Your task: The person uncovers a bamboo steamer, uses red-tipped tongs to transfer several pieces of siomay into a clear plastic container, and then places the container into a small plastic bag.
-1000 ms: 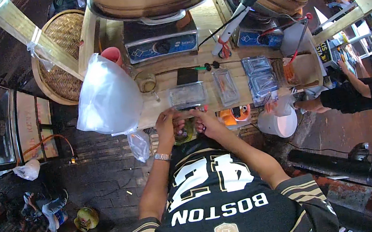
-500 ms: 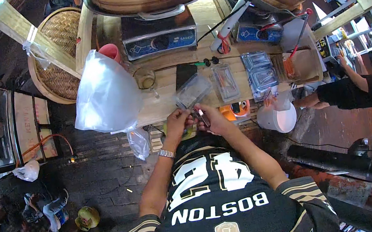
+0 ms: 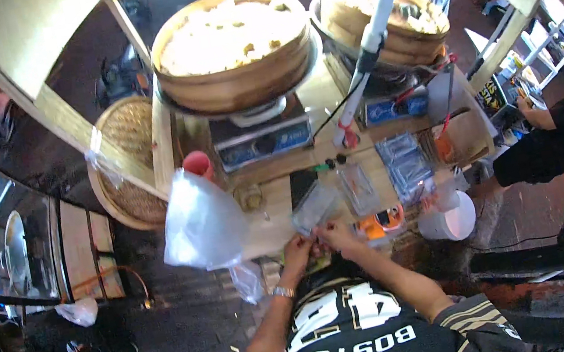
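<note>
At the counter's near edge my left hand (image 3: 299,253) and my right hand (image 3: 338,238) are close together, fingers bent inward and closed. Something small may lie between them, but the fingers and blur hide what it is. Just beyond the fingertips a clear plastic box (image 3: 316,205) rests on the wooden counter (image 3: 270,231), partly over a dark flat patch. To its right lies another clear box (image 3: 359,191). A stack of clear plastic boxes (image 3: 406,168) stands farther right.
Two bamboo steamers (image 3: 236,83) full of food stand at the back above blue-fronted burners (image 3: 265,144). A white plastic bag (image 3: 202,223) sits at left, beside a glass cup (image 3: 248,196). White bucket (image 3: 447,218) and orange item (image 3: 381,222) are at right; a slanting pole (image 3: 371,45) crosses above.
The view has tilted up, so the steamers' food now shows and everything sits lower. My hands stay together near the clear box; the dark item seen earlier at my right fingers no longer shows clearly.
</note>
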Tool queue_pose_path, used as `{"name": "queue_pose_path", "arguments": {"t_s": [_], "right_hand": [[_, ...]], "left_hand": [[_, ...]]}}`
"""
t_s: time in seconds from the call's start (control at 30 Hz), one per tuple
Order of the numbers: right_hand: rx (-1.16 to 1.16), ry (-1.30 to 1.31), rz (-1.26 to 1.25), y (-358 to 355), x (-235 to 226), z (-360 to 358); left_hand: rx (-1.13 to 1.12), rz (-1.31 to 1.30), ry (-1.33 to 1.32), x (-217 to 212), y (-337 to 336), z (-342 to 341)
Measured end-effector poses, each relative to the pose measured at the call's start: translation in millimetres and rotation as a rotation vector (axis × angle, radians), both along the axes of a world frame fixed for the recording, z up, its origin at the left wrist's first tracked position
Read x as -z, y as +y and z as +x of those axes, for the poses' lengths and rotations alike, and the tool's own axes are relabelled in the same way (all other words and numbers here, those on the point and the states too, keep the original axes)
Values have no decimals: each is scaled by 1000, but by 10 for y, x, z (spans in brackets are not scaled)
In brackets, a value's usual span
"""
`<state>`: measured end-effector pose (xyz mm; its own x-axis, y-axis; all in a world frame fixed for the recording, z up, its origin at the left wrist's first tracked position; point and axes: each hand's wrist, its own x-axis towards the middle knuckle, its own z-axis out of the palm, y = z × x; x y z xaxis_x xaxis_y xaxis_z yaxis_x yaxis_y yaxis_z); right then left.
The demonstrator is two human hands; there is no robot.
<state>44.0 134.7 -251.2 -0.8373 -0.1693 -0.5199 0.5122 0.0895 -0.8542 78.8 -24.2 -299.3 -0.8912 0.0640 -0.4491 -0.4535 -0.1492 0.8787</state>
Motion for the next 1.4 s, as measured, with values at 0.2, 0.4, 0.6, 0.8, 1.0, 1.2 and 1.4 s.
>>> {"name": "queue_pose_path", "arguments": {"t_s": [0.2,0.4,0.6,0.8,1.0,1.2,1.4], "right_hand": [[-192,4,13,44,2,-97],[214,338,476,907,-366,-95],[599,849,818,1379,32,-484],[524,760,768,1627,-399,23],[784,457,642,2602,-162,6],[859,313,667,2816,-171,-513],[839,396,878,2972,-135,-455]], "left_hand": [[-58,92,-114,-363,-56,17],[-260,306,-156,-214,-58,-10],[92,14,-295,-575,99,-5],[333,-78,-130,-812,434,-66],[539,-405,600,-1067,1548,-481],[589,-1066,1115,-1231,2910,-1231],[647,-1303,938,-951,3041,-1430]]}}
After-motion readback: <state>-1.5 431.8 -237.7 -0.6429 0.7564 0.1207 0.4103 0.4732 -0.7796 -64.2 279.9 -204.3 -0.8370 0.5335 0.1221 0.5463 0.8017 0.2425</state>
